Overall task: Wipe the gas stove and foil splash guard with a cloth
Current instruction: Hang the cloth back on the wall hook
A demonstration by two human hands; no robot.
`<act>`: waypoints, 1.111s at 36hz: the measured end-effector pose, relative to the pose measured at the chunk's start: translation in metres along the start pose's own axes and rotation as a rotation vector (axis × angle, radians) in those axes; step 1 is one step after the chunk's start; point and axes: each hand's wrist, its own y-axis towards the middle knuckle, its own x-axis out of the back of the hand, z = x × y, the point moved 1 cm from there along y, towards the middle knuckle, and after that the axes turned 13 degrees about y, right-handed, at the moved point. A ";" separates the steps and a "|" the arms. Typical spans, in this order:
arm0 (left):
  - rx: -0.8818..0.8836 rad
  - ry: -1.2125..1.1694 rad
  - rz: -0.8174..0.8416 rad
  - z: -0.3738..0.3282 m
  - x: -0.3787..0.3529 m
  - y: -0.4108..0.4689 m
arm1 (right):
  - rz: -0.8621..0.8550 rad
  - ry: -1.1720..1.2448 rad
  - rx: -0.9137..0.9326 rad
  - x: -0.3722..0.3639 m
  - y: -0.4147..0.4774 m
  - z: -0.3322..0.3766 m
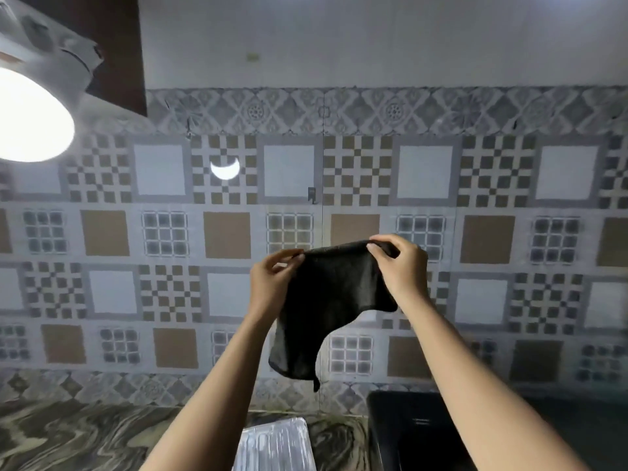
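A dark cloth [326, 300] hangs spread out in the air in front of the patterned tile wall. My left hand [272, 280] pinches its upper left corner and my right hand [401, 266] pinches its upper right corner, so the cloth droops between them. Low in the view, a shiny foil splash guard [275, 443] lies on the counter between my forearms. A black stove surface [407, 433] sits to its right, partly hidden by my right arm.
A marbled countertop [85, 436] runs along the bottom left. A bright round lamp [30, 120] hangs under a dark cabinet [119, 45] at the upper left. The tiled wall [486, 232] fills the background.
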 end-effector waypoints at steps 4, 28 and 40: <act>-0.059 0.046 -0.031 -0.009 -0.006 0.050 | -0.058 0.021 0.027 -0.023 0.043 0.000; -0.003 0.146 -0.276 0.055 -0.011 0.191 | -0.146 -0.063 0.243 -0.145 0.118 -0.088; 0.091 -0.003 -0.153 0.093 -0.031 0.146 | -0.080 0.051 0.124 -0.142 0.071 -0.107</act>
